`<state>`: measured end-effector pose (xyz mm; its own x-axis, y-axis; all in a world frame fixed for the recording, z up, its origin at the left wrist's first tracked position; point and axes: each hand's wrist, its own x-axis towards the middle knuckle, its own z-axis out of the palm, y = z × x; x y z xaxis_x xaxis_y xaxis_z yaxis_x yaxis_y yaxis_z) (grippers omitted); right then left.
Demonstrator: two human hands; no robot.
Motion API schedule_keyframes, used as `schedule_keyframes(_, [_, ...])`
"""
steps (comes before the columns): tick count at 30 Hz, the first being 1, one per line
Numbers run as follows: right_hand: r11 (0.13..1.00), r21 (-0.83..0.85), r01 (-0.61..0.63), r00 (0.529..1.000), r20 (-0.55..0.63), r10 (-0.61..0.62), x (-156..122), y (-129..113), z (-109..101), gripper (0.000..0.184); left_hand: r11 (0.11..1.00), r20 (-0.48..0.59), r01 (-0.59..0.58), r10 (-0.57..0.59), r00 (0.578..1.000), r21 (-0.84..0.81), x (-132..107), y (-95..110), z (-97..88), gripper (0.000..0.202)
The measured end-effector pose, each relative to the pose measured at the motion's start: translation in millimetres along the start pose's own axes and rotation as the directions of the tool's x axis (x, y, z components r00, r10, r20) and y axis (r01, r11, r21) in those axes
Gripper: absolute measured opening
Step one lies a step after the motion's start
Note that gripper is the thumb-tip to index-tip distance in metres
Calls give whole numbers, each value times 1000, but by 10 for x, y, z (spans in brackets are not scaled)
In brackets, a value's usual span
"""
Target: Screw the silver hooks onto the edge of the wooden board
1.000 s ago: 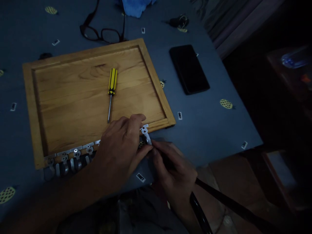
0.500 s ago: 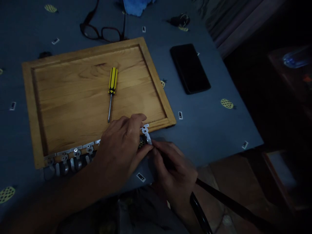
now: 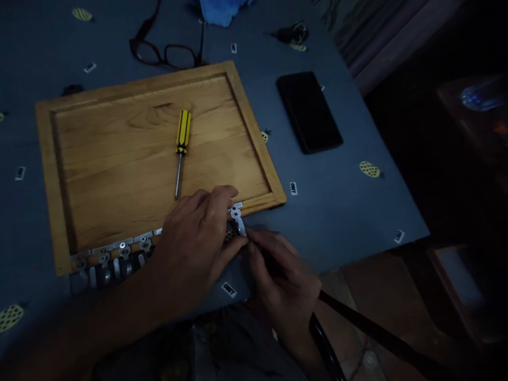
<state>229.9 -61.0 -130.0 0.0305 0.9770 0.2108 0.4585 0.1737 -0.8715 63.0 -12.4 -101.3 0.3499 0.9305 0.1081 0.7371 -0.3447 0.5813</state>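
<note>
A wooden framed board (image 3: 119, 159) lies on the table, and a metal hook rail (image 3: 137, 242) runs along its near edge. Over the right part of the rail, my left hand (image 3: 194, 238) is closed, its fingers curled on the board side and its thumb beneath the end hook (image 3: 238, 219). My right hand (image 3: 281, 280) pinches the lower tip of that hook between thumb and forefinger. The part of the rail under my left hand is hidden. A screwdriver (image 3: 183, 132) with a yellow and black handle rests on the board, its tip close to my left knuckles.
Right of the board lies a black phone (image 3: 309, 111). Eyeglasses (image 3: 170, 53), a blue cloth (image 3: 222, 10) and a dark object with a ring (image 3: 293, 33) sit at the back. The blue tablecloth (image 3: 341, 211) ends at a slanting right edge above a tiled floor.
Both hands stay in nearly the same place, still holding the hook rail. The right fingertips shift very slightly at the end hook. The screwdriver and board have not visibly moved.
</note>
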Motion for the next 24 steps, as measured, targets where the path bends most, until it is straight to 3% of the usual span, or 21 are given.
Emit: schedule_keyframes(24, [998, -47, 34, 999, 22, -33, 6, -7, -12, 22, 999, 5, 32, -32, 999, 13, -12, 36, -13, 55])
